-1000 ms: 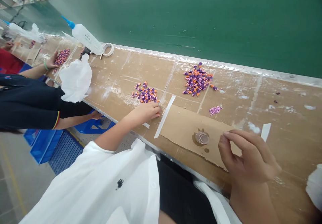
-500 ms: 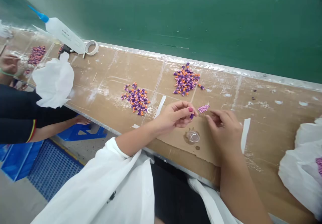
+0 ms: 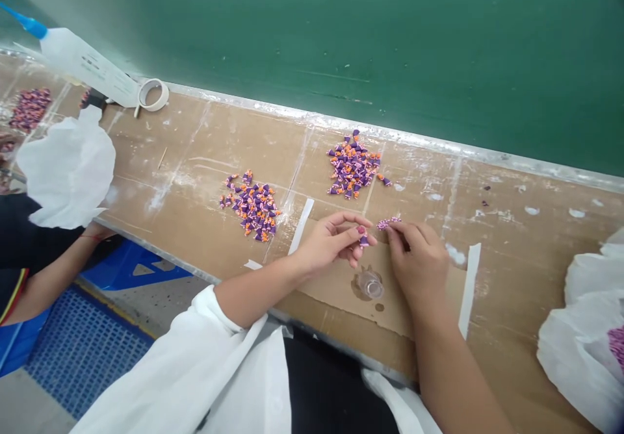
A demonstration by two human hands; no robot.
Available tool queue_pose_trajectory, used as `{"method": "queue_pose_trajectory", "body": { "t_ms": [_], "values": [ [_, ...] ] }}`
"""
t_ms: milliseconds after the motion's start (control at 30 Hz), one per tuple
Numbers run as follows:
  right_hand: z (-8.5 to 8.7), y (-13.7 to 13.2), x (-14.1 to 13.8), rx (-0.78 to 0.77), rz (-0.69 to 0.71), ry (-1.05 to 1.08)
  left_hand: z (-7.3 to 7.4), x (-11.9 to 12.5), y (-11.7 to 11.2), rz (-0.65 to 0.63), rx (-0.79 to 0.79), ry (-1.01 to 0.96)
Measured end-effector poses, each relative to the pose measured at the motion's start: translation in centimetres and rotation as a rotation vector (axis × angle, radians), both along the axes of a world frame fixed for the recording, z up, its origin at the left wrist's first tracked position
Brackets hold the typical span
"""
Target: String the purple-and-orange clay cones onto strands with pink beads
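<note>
My left hand (image 3: 336, 239) pinches a small purple cone-shaped piece (image 3: 363, 242) with a pink edge between thumb and fingers, above the cardboard. Just to its right, my right hand (image 3: 420, 252) reaches with bunched fingertips to a little heap of tiny pink-and-purple pieces (image 3: 389, 223). Whatever sits between those fingertips is too small to make out. Below both hands stands a small clear cup (image 3: 371, 285) on a wet patch of the taped-down cardboard sheet (image 3: 341, 291).
Two piles of purple-and-orange pieces, a left pile (image 3: 256, 210) and a back pile (image 3: 354, 164), lie beyond my left hand. A tape roll (image 3: 154, 95), a white bottle (image 3: 88, 63) and white cloth (image 3: 71, 167) are at left. A co-worker's arm (image 3: 53, 271) shows there too. White wrapping (image 3: 580, 343) lies right.
My right hand has moved in to the heap of tiny pieces, its fingertips now at it. The cone in my left hand has turned, showing its pink edge. The view has shifted slightly.
</note>
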State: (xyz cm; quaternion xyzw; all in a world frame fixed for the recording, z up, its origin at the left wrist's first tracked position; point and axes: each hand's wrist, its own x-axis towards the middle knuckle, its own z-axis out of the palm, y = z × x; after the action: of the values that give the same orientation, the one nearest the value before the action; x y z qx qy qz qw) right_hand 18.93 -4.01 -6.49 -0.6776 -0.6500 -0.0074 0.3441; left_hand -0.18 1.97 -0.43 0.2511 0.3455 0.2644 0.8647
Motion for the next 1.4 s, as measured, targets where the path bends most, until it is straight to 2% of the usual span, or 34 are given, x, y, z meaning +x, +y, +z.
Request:
{"method": "queue_pose_trajectory", "body": {
  "t_ms": [133, 300, 400, 533, 633, 800, 933, 1100, 1300, 1400],
  "values": [
    [0.6, 0.0, 0.0, 0.059, 0.012, 0.037, 0.2, 0.0, 0.0, -0.037, -0.059, 0.007],
    [2.4, -0.2, -0.1, 0.036, 0.052, 0.088, 0.2, -0.3, -0.2, -0.132, -0.18, 0.018],
    [3.3, -0.6, 0.1, 0.005, 0.122, 0.145, 0.1, -0.5, -0.4, -0.169, -0.234, 0.036],
    [3.7, -1.4, 0.4, -0.04, 0.215, 0.26, 0.2, -0.6, -0.5, -0.176, -0.307, 0.049],
    [3.9, -1.9, 0.1, -0.042, 0.209, 0.341, 0.7, -0.6, -0.3, -0.199, -0.309, 0.046],
    [4.5, -2.9, -1.2, 0.013, 0.179, 0.488, 1.3, -0.6, -0.3, -0.235, -0.196, 0.015],
    [5.1, -3.6, -2.0, 0.049, 0.21, 0.554, 1.8, -0.4, -0.8, -0.283, -0.068, -0.003],
    [6.1, -4.1, -2.4, 0.11, 0.307, 0.49, 2.3, -0.3, -1.5, -0.304, 0.033, -0.025],
    [7.0, -4.2, -2.2, 0.214, 0.366, 0.298, 3.0, -0.8, -1.7, -0.32, 0.193, -0.01],
    [7.3, -4.3, -2.2, 0.202, 0.381, 0.338, 3.2, -1.0, -1.6, -0.335, 0.293, 0.005]
  ]
}}
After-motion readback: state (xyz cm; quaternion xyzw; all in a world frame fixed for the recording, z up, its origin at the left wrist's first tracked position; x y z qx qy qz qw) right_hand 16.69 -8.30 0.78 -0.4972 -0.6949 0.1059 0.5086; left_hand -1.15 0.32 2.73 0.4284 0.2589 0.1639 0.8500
